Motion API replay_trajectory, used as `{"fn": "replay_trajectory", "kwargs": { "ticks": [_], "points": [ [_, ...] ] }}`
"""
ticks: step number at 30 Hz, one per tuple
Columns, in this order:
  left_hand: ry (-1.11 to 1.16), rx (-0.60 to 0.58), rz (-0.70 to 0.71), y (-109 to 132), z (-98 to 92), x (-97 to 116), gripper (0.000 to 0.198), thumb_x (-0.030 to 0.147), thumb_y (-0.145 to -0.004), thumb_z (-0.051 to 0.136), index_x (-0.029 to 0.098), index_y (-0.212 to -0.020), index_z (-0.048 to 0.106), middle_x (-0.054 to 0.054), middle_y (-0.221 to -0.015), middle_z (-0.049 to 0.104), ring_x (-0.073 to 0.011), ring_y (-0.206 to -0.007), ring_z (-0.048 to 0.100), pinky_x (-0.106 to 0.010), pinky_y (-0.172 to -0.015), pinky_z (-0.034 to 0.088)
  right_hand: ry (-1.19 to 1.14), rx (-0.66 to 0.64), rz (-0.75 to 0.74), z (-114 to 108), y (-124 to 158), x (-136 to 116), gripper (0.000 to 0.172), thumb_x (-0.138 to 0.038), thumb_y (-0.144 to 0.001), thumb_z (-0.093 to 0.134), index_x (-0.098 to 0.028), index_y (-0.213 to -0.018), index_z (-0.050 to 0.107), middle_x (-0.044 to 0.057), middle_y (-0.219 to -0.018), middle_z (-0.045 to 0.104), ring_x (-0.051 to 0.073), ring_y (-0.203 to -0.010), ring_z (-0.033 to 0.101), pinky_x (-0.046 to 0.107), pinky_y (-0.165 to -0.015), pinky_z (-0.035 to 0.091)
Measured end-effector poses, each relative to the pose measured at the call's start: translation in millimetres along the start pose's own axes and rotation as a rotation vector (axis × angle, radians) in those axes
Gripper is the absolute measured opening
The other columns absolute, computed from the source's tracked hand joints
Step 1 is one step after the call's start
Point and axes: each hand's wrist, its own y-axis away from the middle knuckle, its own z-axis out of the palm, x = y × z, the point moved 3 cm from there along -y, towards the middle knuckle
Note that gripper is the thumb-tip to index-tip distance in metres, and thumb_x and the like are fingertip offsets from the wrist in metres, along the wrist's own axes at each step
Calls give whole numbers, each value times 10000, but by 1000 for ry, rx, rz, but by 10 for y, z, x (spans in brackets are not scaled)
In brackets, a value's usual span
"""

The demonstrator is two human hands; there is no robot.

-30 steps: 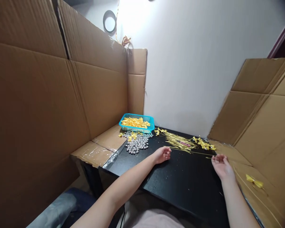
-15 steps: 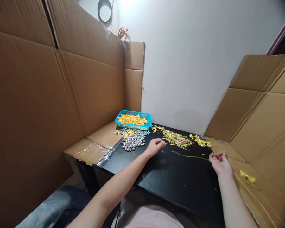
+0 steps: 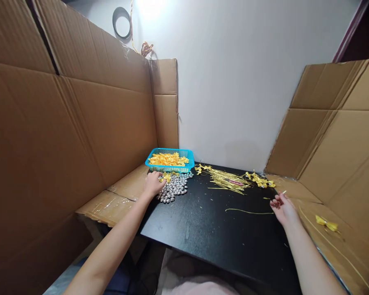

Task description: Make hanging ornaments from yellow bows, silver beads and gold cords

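Observation:
My left hand (image 3: 153,183) is at the left edge of the table, beside loose yellow ribbon bows (image 3: 167,177) and a spread of silver beads (image 3: 175,188). Its thumb and fingers are apart, bent toward the bows; the fingertips are partly hidden. On the right, my right hand (image 3: 283,208) is closed, palm up, with one end of a long gold twist tie (image 3: 249,212) in its fingers. The rest of that strand trails left over the black tabletop. A small pale tip shows above the fingers.
A blue basket (image 3: 185,168) of yellow ribbon pieces stands at the back left. Gold strands (image 3: 226,180) lie with a pink item (image 3: 235,182) on them. Finished-looking bows (image 3: 260,180) are heaped behind; one bow (image 3: 326,223) lies on cardboard at right. Cardboard walls (image 3: 117,123) flank the black table (image 3: 203,229).
My left hand has moved left, from mid-table to the beads and yellow bows. My right hand stays on the right with the gold strand. The view has shifted slightly.

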Motion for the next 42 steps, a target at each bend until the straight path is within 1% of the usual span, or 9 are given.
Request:
{"fn": "replay_trajectory", "kwargs": {
  "ticks": [4,9,15,19,25,30,37,39,42],
  "points": [
    [-72,62,56,-93,-76,82,313,326,-930,587,169,-1202,591,-103,-1245,602,-242,-1076,611,-463,-907,525,306,-95,-124,135,115,45,192,-301,-897,644,-127,-820,620,-42,-658,584,77,-528,534,208,-514,463],
    [-148,22,138,-580,-170,269,316,326,-934,581,174,-1211,587,-103,-1251,599,-238,-1066,615,-455,-897,533,631,-354,-258,465,433,122,177,-343,-637,790,-191,-666,704,-8,-540,625,167,-544,566,277,-554,432],
    [-255,-135,143,-1183,-72,419,323,325,-934,583,175,-1219,582,-103,-1246,600,-233,-1049,621,-446,-880,541,829,-517,-376,657,667,116,244,-453,-687,648,-216,-661,701,6,-560,624,184,-546,535,301,-565,402],
    [-320,-177,51,-1368,-56,320,345,329,-930,588,167,-1234,572,-110,-1252,595,-246,-1064,617,-458,-881,539,894,-523,-419,666,678,88,281,-466,-730,570,-213,-689,684,15,-566,618,189,-547,541,301,-560,407],
    [-368,-215,-56,-1406,-108,21,355,336,-928,591,161,-1236,568,-110,-1238,601,-248,-1053,622,-455,-866,544,935,-534,-445,689,670,96,298,-480,-729,556,-212,-684,676,21,-558,616,191,-540,541,301,-551,409],
    [-362,-213,-6,-1430,-64,51,356,332,-927,593,161,-1237,568,-109,-1245,599,-247,-1057,621,-459,-874,542,963,-534,-451,670,657,100,324,-494,-737,538,-202,-697,675,24,-563,616,188,-541,538,299,-548,416],
    [-335,-61,212,-1232,-126,241,371,327,-928,589,174,-1264,553,-112,-1296,569,-257,-1100,601,-479,-911,524,1013,-548,-471,628,624,140,332,-491,-799,530,-200,-744,679,29,-618,637,187,-578,556,302,-575,437],
    [-328,-80,327,-1118,-122,312,362,325,-928,590,171,-1254,560,-111,-1288,574,-256,-1100,601,-480,-913,522,1034,-560,-473,623,608,159,331,-489,-827,539,-196,-762,678,28,-639,642,181,-594,565,305,-592,449],
    [-308,-209,545,-940,-26,446,310,322,-933,583,178,-1208,591,-104,-1262,595,-239,-1079,609,-461,-911,525,1076,-581,-458,613,584,185,316,-461,-890,566,-168,-821,661,7,-686,633,147,-625,580,300,-638,487]
  ]
}}
